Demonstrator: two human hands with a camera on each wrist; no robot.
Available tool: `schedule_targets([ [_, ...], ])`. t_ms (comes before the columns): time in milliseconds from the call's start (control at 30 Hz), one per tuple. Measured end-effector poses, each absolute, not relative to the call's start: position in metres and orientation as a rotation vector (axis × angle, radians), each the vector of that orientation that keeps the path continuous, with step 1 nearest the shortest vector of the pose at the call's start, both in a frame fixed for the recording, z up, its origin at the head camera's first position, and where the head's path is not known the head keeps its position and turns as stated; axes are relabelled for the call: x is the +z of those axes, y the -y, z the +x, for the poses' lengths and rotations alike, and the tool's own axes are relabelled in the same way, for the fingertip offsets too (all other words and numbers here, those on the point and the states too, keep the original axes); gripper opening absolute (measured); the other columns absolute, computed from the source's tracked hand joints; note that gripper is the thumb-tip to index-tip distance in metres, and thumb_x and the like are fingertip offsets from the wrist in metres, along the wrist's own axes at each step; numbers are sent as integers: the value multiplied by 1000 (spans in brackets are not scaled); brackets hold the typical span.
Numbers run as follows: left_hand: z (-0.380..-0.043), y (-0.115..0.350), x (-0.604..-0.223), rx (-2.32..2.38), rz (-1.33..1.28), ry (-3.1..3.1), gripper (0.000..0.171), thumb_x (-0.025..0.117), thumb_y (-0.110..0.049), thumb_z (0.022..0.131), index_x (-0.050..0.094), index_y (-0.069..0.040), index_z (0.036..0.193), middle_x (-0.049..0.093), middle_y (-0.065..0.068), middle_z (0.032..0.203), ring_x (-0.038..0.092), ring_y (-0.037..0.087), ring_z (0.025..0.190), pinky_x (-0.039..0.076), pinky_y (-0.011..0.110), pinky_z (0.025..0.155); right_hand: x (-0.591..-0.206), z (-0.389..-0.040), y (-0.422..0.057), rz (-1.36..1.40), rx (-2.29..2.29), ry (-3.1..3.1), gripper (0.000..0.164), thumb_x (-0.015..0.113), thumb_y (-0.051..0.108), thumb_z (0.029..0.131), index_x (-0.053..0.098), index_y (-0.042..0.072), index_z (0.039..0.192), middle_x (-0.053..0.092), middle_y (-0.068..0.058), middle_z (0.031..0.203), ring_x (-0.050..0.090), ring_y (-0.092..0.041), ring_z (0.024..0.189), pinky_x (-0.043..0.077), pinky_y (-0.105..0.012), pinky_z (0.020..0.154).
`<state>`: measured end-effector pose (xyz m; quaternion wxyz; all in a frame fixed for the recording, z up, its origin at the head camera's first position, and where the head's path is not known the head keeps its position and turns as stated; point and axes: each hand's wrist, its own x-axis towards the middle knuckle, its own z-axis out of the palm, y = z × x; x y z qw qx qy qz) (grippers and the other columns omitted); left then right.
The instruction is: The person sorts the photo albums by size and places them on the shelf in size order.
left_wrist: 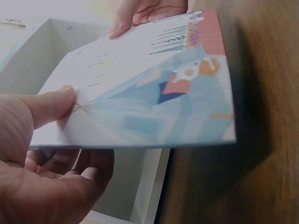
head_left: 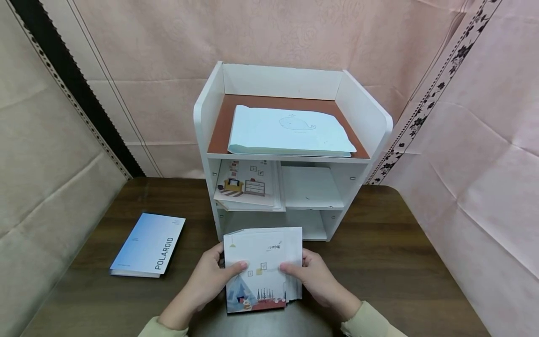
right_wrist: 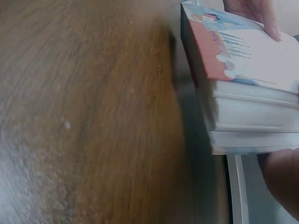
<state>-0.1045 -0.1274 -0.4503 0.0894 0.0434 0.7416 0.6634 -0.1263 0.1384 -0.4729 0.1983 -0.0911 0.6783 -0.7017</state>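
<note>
Both hands grip a stack of small white books [head_left: 265,248] in front of the shelf. Its top cover shows a blue tent and a red strip along the bottom. The left hand [head_left: 210,276] holds the left side, thumb on the cover and fingers underneath, as the left wrist view shows. The right hand [head_left: 322,278] holds the opposite side, with its thumb over the cover's right edge. In the right wrist view the stack's layered page edges [right_wrist: 257,112] show several books, the lower ones sticking out past the top one.
A white desktop shelf [head_left: 376,121] stands behind the hands. On its brown top lies a light blue pad [head_left: 290,133] with a whale drawing. More illustrated books [head_left: 248,185] fill the middle level's left half. A blue Polaroid book [head_left: 147,243] lies left on the wooden table [head_left: 404,262].
</note>
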Motion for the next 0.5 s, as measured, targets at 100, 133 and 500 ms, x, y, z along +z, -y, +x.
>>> schedule_targets([
  [100,-105,124,-448,2010,126,-2178,51,76,-25,86,55,-6,129,68,12,108,68,23,88,58,34,70,-472,-126,-142,-250,-1999,-1903,41,71,17,89,59,1,124,68,-15,114,66,-30,101,55,-42,80],
  [133,-105,124,-448,2017,130,-2169,51,75,-25,86,55,-6,128,68,12,109,68,23,89,58,34,71,-471,-126,-143,-250,-2008,-1907,41,72,16,88,59,0,124,68,-15,114,66,-30,101,55,-42,80],
  [500,-105,111,-451,1981,349,-2037,55,73,-21,88,50,0,134,63,15,119,63,24,104,54,28,81,-449,-136,-165,-201,-2115,-1952,47,71,17,89,55,2,130,66,-14,118,64,-31,105,54,-43,83],
])
